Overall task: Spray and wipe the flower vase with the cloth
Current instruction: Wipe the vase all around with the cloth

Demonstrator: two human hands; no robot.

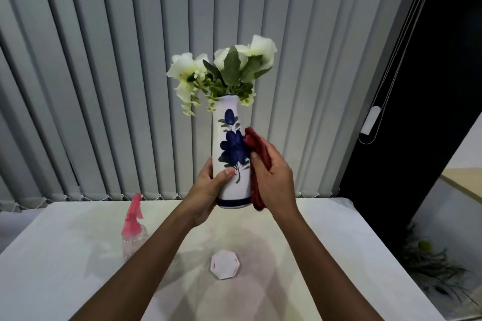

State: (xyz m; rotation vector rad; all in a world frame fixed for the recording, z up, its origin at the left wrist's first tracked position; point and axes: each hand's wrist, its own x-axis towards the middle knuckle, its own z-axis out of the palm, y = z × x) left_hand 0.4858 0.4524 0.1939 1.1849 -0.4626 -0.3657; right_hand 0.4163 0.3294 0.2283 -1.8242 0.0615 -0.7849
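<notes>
A tall white flower vase (pixel 229 138) with a blue painted flower and a blue band at its base is held up above the table. White flowers with green leaves (pixel 224 70) stick out of its top. My left hand (pixel 208 190) grips the vase low on its left side, thumb across the front. My right hand (pixel 271 177) presses a dark red cloth (pixel 257 148) against the vase's right side. A clear spray bottle (pixel 134 232) with a pink trigger head stands on the table to the left, apart from both hands.
A small white octagonal dish (pixel 224 264) lies on the white table (pixel 65 268) below the vase. Grey vertical blinds (pixel 117 73) hang behind the table. At the right are a dark panel with blind cords (pixel 386 86) and some foliage on the floor (pixel 430 263).
</notes>
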